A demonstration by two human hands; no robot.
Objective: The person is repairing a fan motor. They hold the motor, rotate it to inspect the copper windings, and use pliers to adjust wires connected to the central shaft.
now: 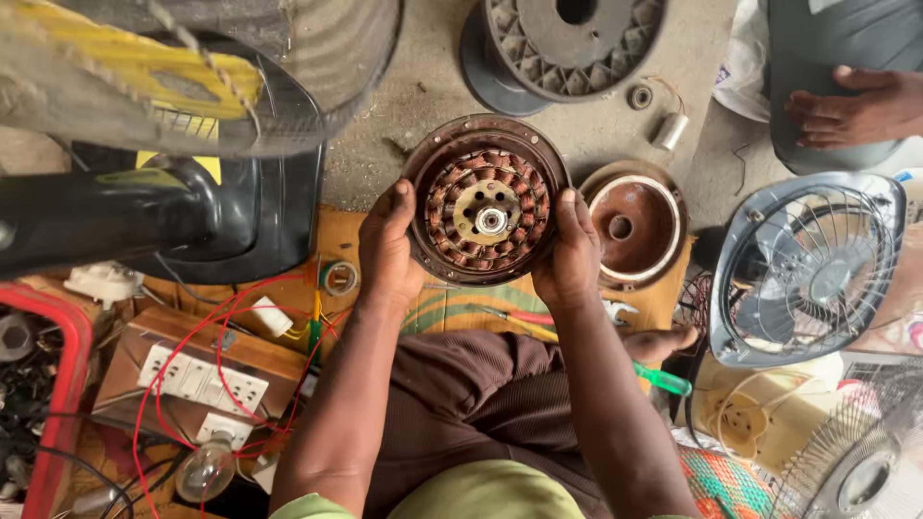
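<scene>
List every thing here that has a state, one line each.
Motor: cover off, copper windings bare, held at both sides.
Left hand: gripping motor.
Right hand: gripping motor.
Cover: off, hollow side up, beside motor.
Spool: empty.
Bulb: unlit.
Grey fan: lying flat, grille on.

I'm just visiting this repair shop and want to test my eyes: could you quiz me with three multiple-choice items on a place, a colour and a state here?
1. Where does the empty round motor cover lie?
A. right of the wound fan motor
B. on the red crate
C. inside the small grey fan

2. What colour are the loose wires over the switchboard?
A. blue
B. red
C. white

3. How is the motor held?
A. left hand alone
B. left hand and right hand, one each side
C. lying untouched

Key: 1 A, it sits beside the motor; 2 B, red loops show; 3 B, both hands grip its rim.
</scene>
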